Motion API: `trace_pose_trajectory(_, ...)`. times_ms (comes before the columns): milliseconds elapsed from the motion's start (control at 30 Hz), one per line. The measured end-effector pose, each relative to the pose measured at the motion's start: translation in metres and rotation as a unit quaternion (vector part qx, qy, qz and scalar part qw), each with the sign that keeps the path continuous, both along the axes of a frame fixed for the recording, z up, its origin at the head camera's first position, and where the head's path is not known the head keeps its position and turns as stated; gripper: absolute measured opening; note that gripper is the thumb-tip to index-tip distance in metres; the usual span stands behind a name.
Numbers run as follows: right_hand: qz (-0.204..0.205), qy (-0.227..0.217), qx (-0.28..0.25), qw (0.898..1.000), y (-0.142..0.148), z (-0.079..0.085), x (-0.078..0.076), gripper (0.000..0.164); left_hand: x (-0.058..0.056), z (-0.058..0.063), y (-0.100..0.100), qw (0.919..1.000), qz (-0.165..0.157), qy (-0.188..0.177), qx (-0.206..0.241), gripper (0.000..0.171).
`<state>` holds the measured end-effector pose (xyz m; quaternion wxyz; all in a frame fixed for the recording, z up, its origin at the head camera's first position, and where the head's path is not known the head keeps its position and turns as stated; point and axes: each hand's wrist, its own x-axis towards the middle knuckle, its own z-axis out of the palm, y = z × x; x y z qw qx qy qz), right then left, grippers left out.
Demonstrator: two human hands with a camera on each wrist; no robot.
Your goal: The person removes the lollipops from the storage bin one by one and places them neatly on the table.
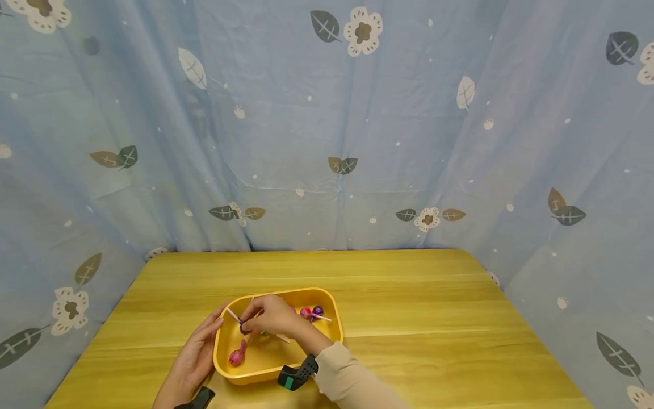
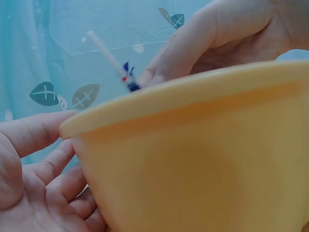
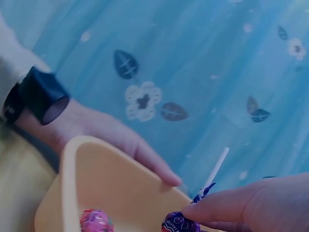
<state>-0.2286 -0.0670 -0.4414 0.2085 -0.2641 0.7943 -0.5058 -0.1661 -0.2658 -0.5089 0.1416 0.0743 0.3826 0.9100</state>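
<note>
A yellow plastic bin (image 1: 276, 375) holds several wrapped lollipops. Inside its left part, my right hand (image 1: 276, 315) pinches a purple-wrapped lollipop (image 3: 179, 223) by its head, and the white stick points up and away. Along the bin's left wall my left hand (image 1: 193, 358) rests with fingers extended, the fingertips touching the rim and side in the left wrist view. A pink lollipop (image 1: 237, 357) lies in the bin's near left corner. Part of a green-wrapped lollipop (image 1: 264, 333) shows under my right hand, which hides some of the contents.
At the bin's right end lie a pink-red lollipop (image 1: 305, 312) and another purple lollipop (image 1: 318, 311). The bin stands on a yellow wood-grain table (image 1: 419, 329). Behind the table hangs a blue curtain (image 1: 286, 125) with leaf and flower prints.
</note>
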Motion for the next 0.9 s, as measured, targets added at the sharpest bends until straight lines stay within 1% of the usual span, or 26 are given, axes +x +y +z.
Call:
trace_pose_trajectory(67,-0.004,-0.019,-0.023,1.000,0.005,0.001,-0.001,0.002,0.000,0.000,0.000,1.0000,0.002,-0.001,-0.005,0.039)
trace_pose_trajectory(200,-0.013,-0.032,-0.056,0.998,0.018,0.002,-0.001,0.007,0.000,0.000,0.001,0.9998,0.014,-0.004,-0.015,0.038)
trace_pose_trajectory(400,-0.051,-0.022,-0.087,0.995,0.041,0.012,0.007,0.007,-0.001,0.002,0.006,0.9969,0.055,-0.030,-0.046,0.032)
trace_pose_trajectory(533,-0.071,-0.005,-0.105,0.992,0.058,0.018,0.010,0.007,-0.001,0.002,0.007,0.9953,0.070,-0.042,-0.053,0.030)
trace_pose_trajectory(633,-0.091,0.012,-0.102,0.991,0.072,0.021,0.009,0.009,-0.001,0.002,0.007,0.9957,0.067,-0.041,-0.049,0.030)
trace_pose_trajectory(767,-0.124,0.022,-0.096,0.987,0.091,0.023,0.008,0.012,0.000,0.001,0.006,0.9975,0.054,-0.031,-0.034,0.032)
trace_pose_trajectory(833,-0.139,0.025,-0.100,0.985,0.099,0.031,0.011,0.012,0.000,0.001,0.006,0.9981,0.049,-0.025,-0.028,0.033)
trace_pose_trajectory(900,-0.153,0.029,-0.099,0.983,0.107,0.031,0.008,0.012,0.000,0.002,0.006,0.9979,0.052,-0.026,-0.030,0.033)
